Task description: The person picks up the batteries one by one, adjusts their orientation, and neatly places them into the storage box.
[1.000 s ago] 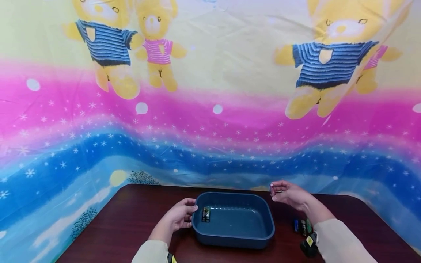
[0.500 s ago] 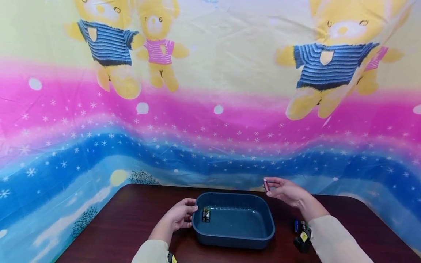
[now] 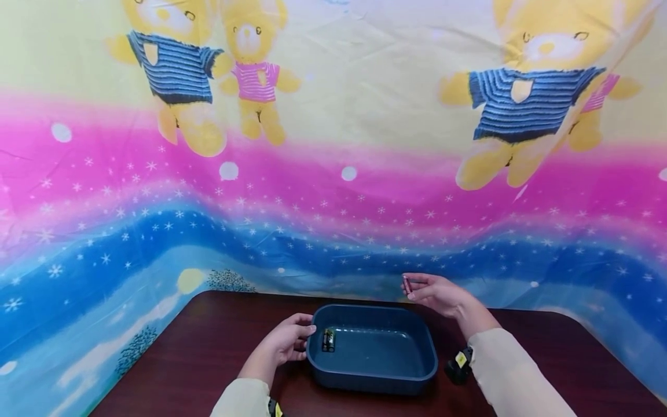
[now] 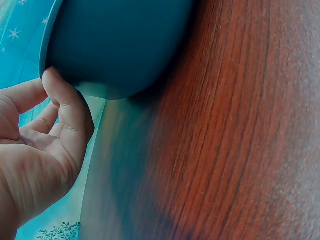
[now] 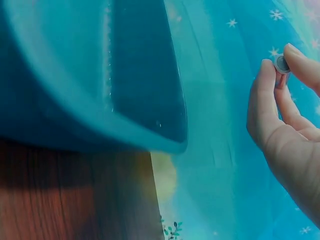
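A dark blue-grey plastic basin point(image 3: 372, 379) with rounded corners stands on the table. At its left end my left hand point(image 3: 285, 340) holds the rim, the thumb point(image 4: 62, 92) lying against the edge. Batteries point(image 3: 328, 340), dark with gold-green parts, lie together inside by the left wall. Above and beyond the basin's far right corner, my right hand point(image 3: 440, 294) pinches a pinkish-red battery point(image 3: 407, 284) between thumb and fingertips. In the right wrist view that battery point(image 5: 282, 64) shows its round grey end, clear of the basin wall.
The dark reddish-brown wooden table point(image 3: 219, 347) has rounded far corners. Directly behind it hangs a printed cloth point(image 3: 333, 231) with bears and snowflakes. A black wrist camera point(image 3: 460, 365) on the right sleeve sits low beside the basin's right side.
My right hand has moved left and slightly up with the battery, towards the basin's far right corner. Batteries on the right of the table are now hidden behind the arm. The left hand stays put.
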`<state>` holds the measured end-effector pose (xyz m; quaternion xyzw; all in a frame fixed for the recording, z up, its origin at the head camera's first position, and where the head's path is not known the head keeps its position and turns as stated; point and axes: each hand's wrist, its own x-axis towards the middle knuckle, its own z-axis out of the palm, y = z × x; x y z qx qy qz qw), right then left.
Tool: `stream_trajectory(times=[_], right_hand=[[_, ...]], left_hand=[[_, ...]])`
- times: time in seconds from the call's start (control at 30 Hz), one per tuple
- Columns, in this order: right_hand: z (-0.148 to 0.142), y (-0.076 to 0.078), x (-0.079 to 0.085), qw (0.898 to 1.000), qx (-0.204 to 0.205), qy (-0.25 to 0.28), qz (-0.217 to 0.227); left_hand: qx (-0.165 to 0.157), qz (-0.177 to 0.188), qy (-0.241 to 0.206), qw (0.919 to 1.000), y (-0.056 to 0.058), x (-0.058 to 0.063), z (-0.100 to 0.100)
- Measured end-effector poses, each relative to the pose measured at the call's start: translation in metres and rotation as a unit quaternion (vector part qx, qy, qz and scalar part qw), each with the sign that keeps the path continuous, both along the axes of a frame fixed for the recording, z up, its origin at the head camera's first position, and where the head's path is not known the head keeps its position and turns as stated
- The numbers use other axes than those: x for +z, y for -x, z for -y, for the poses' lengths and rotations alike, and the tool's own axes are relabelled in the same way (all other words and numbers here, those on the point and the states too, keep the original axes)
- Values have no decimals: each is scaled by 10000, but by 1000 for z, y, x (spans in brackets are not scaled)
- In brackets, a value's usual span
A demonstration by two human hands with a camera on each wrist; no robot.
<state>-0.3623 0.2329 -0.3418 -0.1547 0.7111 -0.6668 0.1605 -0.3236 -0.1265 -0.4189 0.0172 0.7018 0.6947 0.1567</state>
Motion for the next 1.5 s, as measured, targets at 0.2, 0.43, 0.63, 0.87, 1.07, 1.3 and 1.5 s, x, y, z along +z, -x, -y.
stream_trajectory(times=[0.2, 0.43, 0.63, 0.87, 1.07, 1.3, 1.5], right_hand=[[8, 8, -3, 9998, 60, 205, 51], [13, 15, -12, 9992, 50, 379, 131], [18, 25, -21, 9987, 98, 493, 113], [28, 32, -29, 9983, 170, 564, -18], [38, 35, -37, 9978, 149, 622, -161], [43, 37, -48, 9987, 226, 329, -314], [47, 40, -50, 9981, 420, 57, -450]], left_hand=[[24, 22, -11, 10000, 1, 0, 0], [17, 12, 15, 10000, 1, 1, 0], [5, 11, 17, 10000, 1, 1, 1], [-32, -21, 5, 10000, 1, 2, 0], [10, -4, 2, 10000, 1, 1, 0], [-60, -24, 45, 10000, -1, 2, -1], [-53, -51, 54, 10000, 2, 4, -3]])
